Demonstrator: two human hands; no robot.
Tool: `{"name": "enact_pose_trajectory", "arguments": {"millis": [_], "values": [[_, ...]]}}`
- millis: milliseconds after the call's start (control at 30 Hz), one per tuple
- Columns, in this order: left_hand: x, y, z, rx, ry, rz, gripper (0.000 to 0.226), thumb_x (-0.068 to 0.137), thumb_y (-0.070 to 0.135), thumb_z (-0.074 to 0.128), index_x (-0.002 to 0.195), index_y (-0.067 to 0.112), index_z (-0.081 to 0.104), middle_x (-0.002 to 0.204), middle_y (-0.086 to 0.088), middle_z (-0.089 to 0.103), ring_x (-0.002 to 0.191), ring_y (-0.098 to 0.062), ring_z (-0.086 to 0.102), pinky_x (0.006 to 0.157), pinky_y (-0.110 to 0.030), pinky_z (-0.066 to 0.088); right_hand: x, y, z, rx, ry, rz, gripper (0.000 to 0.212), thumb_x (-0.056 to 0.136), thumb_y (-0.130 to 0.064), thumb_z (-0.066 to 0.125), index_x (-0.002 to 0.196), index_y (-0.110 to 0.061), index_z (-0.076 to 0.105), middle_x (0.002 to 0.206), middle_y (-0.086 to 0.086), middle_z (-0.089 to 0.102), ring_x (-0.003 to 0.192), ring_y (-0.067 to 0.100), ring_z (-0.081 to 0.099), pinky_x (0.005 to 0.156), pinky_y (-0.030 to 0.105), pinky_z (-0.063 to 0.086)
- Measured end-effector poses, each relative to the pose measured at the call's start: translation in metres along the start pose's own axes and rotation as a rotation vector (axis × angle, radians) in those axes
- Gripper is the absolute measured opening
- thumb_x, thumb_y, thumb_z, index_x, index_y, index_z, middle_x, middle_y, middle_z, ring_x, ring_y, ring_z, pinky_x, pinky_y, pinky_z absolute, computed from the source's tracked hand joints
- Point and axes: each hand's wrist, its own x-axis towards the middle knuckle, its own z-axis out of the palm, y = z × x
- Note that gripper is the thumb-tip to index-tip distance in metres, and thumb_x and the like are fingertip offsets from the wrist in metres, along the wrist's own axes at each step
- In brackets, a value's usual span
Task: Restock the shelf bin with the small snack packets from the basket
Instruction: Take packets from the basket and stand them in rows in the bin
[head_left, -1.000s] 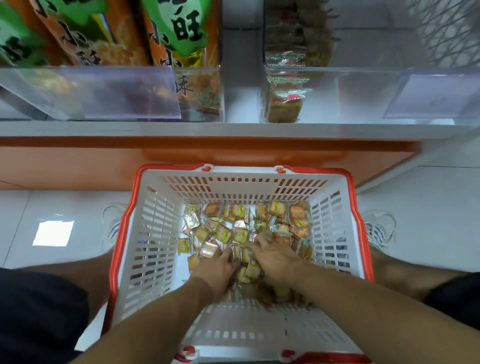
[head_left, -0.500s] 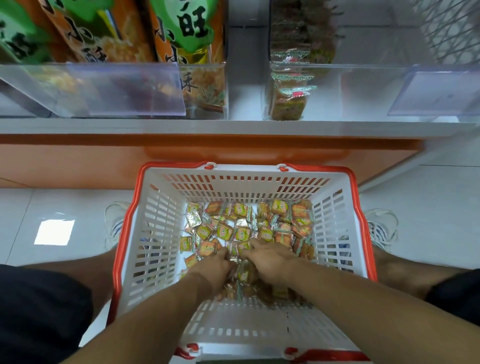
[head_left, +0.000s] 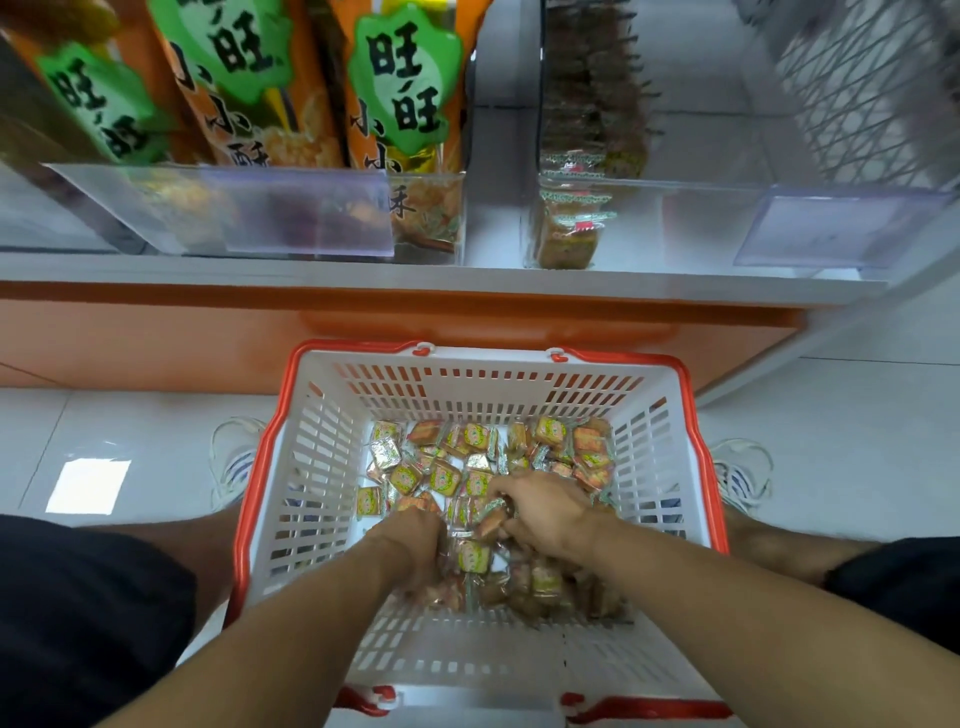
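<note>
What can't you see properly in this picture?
- Head view: the fingertips of the left hand and right hand are buried among the snack packets, so each grip is unclear.
- The packets' print is too small to read.
- The basket's near rim is cut off by the bottom edge.
- The clear shelf bin's back is blurred.

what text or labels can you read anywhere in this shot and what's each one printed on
"旺旺" in black on the green badge of the right orange snack bag
"小小酥" down that same bag, the last character partly hidden
"旺旺", partly cut off, on the left orange bag
"小", "酥" on the middle orange bag, badge text cropped
Small snack packets in the basket: print too small to read
Clear price-tag holders: nothing legible
</note>
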Motion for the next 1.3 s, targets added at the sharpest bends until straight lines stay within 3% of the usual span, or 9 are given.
{"name": "enact_pose_trajectory", "arguments": {"millis": [100, 233, 400, 500, 600, 733, 933, 1067, 1300], "values": [[-0.010, -0.006, -0.024, -0.199, 0.088, -0.050, 0.023, 0.085, 0.038, 0.076, 0.096, 0.021, 0.066, 0.095, 0.000, 0.070, 0.087, -0.019, 0.065, 0.078, -0.028, 0.053, -0.008, -0.006, -0.024, -0.084, -0.002, -0.027, 0.041, 0.090, -0.034, 0.071, 0.128, -0.033, 0.055, 0.112, -0.006, 0.066, 0.095, 0.015, 0.062, 0.086, 0.034, 0.054], [-0.036, -0.008, -0.078, -0.760, -0.025, -0.031, 0.036, 0.077, 0.038, 0.085, 0.078, 0.011, 0.061, 0.077, -0.008, 0.065, 0.060, -0.023, 0.070, 0.055, -0.029, 0.058, -0.029, -0.034, -0.099, -0.211, -0.110, -0.085, 0.038, 0.086, -0.043, 0.074, 0.116, -0.025, 0.060, 0.085, -0.005, 0.061, 0.087, 0.021, 0.060, 0.071, 0.033, 0.047], [-0.090, 0.014, -0.153, -1.123, -0.311, 0.197, 0.025, 0.097, 0.028, 0.066, 0.112, 0.009, 0.067, 0.103, -0.014, 0.075, 0.090, -0.025, 0.076, 0.058, -0.030, 0.062, -0.099, -0.076, -0.199, -0.205, -0.024, -0.154, 0.033, 0.078, -0.050, 0.076, 0.098, -0.027, 0.064, 0.077, -0.006, 0.068, 0.068, 0.006, 0.061, 0.053, 0.029, 0.040], [-0.127, 0.035, -0.192, -1.158, -0.192, 0.311, 0.017, 0.097, 0.020, 0.064, 0.109, 0.008, 0.061, 0.100, -0.018, 0.065, 0.080, -0.025, 0.070, 0.053, -0.033, 0.062, -0.142, -0.088, -0.247, 0.245, -0.040, -0.171, 0.029, 0.077, -0.043, 0.085, 0.092, -0.029, 0.065, 0.071, -0.010, 0.072, 0.051, -0.002, 0.063, 0.044, 0.012, 0.043], [-0.166, 0.054, -0.226, -1.252, -0.093, 0.453, 0.036, 0.090, 0.021, 0.065, 0.120, 0.002, 0.060, 0.105, -0.020, 0.067, 0.089, -0.034, 0.071, 0.049, -0.032, 0.060, -0.157, -0.090, -0.280, 0.674, -0.014, -0.175, 0.031, 0.083, -0.026, 0.083, 0.100, -0.012, 0.061, 0.069, 0.006, 0.070, 0.046, 0.015, 0.067, 0.041, 0.023, 0.051], [-0.204, 0.066, -0.254, -1.303, 0.051, 0.538, 0.041, 0.089, 0.035, 0.060, 0.126, 0.020, 0.067, 0.119, -0.017, 0.073, 0.092, -0.026, 0.075, 0.051, -0.031, 0.059, -0.151, -0.097, -0.300, 0.858, 0.059, -0.223, 0.041, 0.086, -0.036, 0.078, 0.111, -0.010, 0.057, 0.073, 0.011, 0.073, 0.051, 0.023, 0.071, 0.044, 0.025, 0.054], [-0.213, 0.068, -0.262, -1.676, 0.108, 0.568, 0.053, 0.087, 0.036, 0.063, 0.130, 0.007, 0.062, 0.120, -0.022, 0.073, 0.099, -0.034, 0.075, 0.050, -0.032, 0.060, -0.138, -0.098, -0.305, 1.059, 0.087, -0.272, 0.025, 0.092, -0.042, 0.065, 0.112, -0.027, 0.065, 0.087, 0.017, 0.076, 0.061, 0.026, 0.074, 0.046, 0.024, 0.054], [-0.211, 0.076, -0.264, -1.731, 0.196, 0.572, 0.048, 0.079, 0.043, 0.074, 0.115, 0.011, 0.074, 0.113, -0.019, 0.076, 0.093, -0.027, 0.077, 0.054, -0.029, 0.061, -0.136, -0.100, -0.302, 1.157, 0.126, -0.254, 0.025, 0.093, -0.043, 0.059, 0.107, -0.027, 0.072, 0.087, 0.018, 0.076, 0.064, 0.026, 0.074, 0.046, 0.024, 0.054], [-0.212, 0.075, -0.262, -1.772, 0.318, 0.563, 0.059, 0.061, 0.020, 0.085, 0.116, 0.005, 0.068, 0.103, -0.018, 0.078, 0.085, -0.023, 0.077, 0.054, -0.025, 0.061, -0.134, -0.104, -0.297, 1.215, 0.168, -0.201, 0.034, 0.090, -0.046, 0.059, 0.100, -0.018, 0.075, 0.089, 0.017, 0.077, 0.069, 0.027, 0.075, 0.046, 0.025, 0.055]]}}
